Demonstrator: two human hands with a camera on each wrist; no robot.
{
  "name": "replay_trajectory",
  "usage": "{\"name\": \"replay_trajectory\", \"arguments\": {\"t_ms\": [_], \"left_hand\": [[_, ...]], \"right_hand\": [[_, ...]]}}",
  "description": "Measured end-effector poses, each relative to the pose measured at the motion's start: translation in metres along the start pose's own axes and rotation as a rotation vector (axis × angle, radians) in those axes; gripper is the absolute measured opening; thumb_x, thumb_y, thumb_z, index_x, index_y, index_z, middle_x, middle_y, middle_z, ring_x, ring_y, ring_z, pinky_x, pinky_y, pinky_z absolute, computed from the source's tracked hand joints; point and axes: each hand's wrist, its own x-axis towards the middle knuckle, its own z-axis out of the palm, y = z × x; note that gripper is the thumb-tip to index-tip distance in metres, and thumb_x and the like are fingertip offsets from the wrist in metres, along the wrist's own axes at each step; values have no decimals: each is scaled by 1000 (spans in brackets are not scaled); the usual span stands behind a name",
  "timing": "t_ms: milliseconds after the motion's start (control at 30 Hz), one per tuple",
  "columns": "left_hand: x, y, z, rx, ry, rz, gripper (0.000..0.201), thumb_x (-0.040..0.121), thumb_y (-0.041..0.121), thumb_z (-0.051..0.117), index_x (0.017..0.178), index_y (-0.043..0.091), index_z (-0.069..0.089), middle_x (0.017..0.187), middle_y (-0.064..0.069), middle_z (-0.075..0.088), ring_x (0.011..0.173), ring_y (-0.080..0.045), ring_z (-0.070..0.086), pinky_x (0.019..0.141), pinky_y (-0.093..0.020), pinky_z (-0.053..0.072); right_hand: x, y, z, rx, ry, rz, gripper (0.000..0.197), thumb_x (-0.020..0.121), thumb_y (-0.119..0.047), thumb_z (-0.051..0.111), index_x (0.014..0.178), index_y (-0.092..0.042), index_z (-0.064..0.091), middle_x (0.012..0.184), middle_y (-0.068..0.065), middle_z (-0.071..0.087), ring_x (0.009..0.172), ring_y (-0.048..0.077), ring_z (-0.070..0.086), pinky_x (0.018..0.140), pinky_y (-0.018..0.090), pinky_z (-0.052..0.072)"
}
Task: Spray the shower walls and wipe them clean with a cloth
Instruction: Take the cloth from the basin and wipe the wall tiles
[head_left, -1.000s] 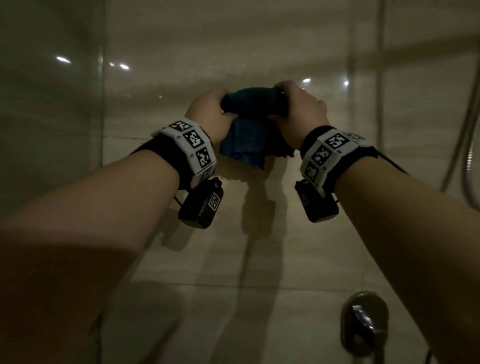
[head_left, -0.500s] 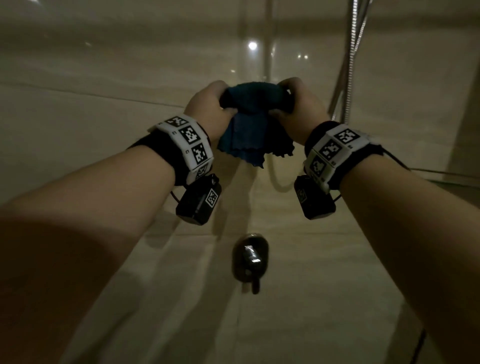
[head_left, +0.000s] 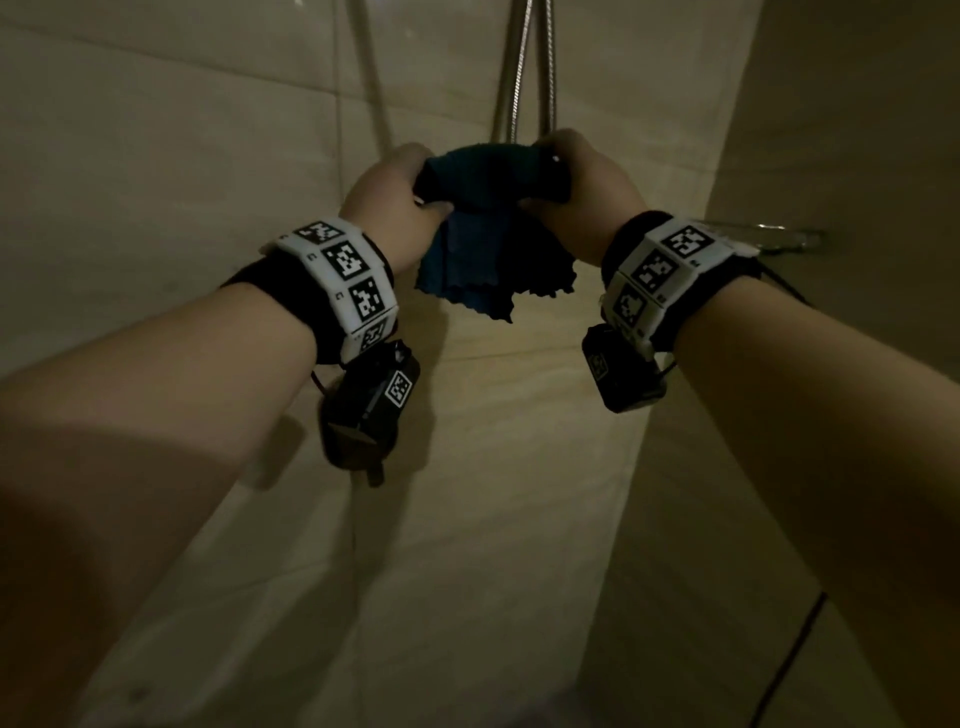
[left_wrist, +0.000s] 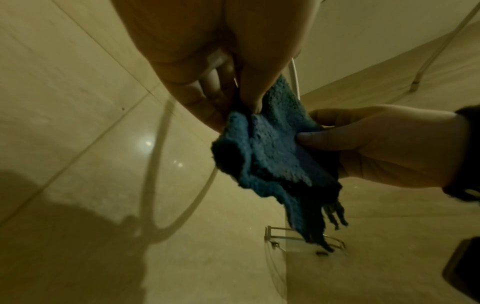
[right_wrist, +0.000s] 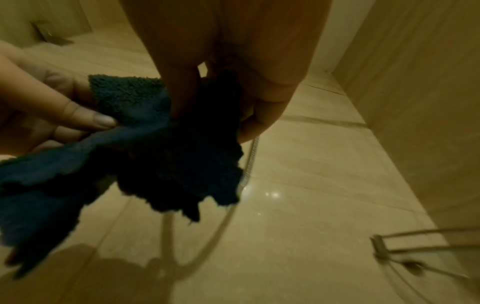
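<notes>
Both hands' fingers (left_wrist: 255, 98) pinch cloth (head_left: 488, 228)

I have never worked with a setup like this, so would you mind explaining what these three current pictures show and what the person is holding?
There is no machine here: a person wears three cameras, one on the head and one on each wrist. The head view looks down along both forearms; the white bands with black square patterns are wrist straps, and the dark boxes below them are the wrist cameras.

The left hand and the right hand both grip a dark blue cloth, bunched between them with its loose edges hanging down.

Each wrist view looks past its own fingers at the same cloth and at the opposite hand.

Around them are beige tiled shower walls, a metal shower hose and a corner shelf. No spray bottle is in view.
</notes>
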Motion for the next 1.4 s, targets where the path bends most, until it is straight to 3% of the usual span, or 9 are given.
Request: {"name": "replay_trajectory", "arguments": {"t_ms": [133,300,433,733,967,1067,1167,1400], "left_hand": [[-6,1,30,-28,-56,3,30,92,19,52,118,3,51,117,-14,60,105,-25,56,65,-20,31],[-20,2,79,-93,-152,-25,28,92,17,53,116,2,52,116,-14,60,106,-26,57,73,-23,36],[-44,8,128,-92,-209,-32,29,92,18,53,117,3,51,116,-14,60,105,-26,57,70,-21,34],[-127,16,260,-161,-334,-85,29,92,17,52,118,5,52,117,-12,60,107,-25,56,69,-19,30],[-202,-13,364,-174,-483,-123,28,93,17,53,118,5,51,119,-12,60,107,-27,56,74,-23,37],[-240,-37,410,-233,-546,-153,27,91,17,54,116,5,51,119,-15,60,106,-30,59,87,-36,51],[-281,-62,453,-255,-610,-181,31,91,16,54,120,6,50,121,-16,58,108,-32,59,88,-46,52],[-392,-122,547,-295,-746,-256,34,92,16,54,124,5,48,124,-19,57,111,-33,57,89,-48,52]], "right_hand": [[-13,25,4,-10,-30,60,42,92,-20,55,131,-12,41,128,11,55,115,25,53,82,25,38],[-36,69,9,-53,-76,136,40,93,-22,55,130,-13,43,127,11,57,113,27,55,79,26,40],[-65,113,16,-20,-113,188,41,92,-18,56,130,-10,43,128,11,53,116,26,52,91,33,43],[-157,231,42,-48,-188,313,41,92,-20,55,130,-12,42,128,9,55,116,25,52,83,26,38],[-238,317,103,-9,-237,458,41,92,-20,55,130,-13,42,128,8,55,115,24,52,82,24,38],[-275,351,136,5,-262,522,45,92,-21,56,133,-13,41,130,8,53,118,24,51,86,26,39],[-314,383,174,4,-289,571,44,92,-20,56,133,-12,40,130,10,54,117,25,52,85,26,39],[-417,450,267,9,-339,697,42,93,-20,56,132,-12,41,129,10,53,116,26,52,81,25,38]]}}
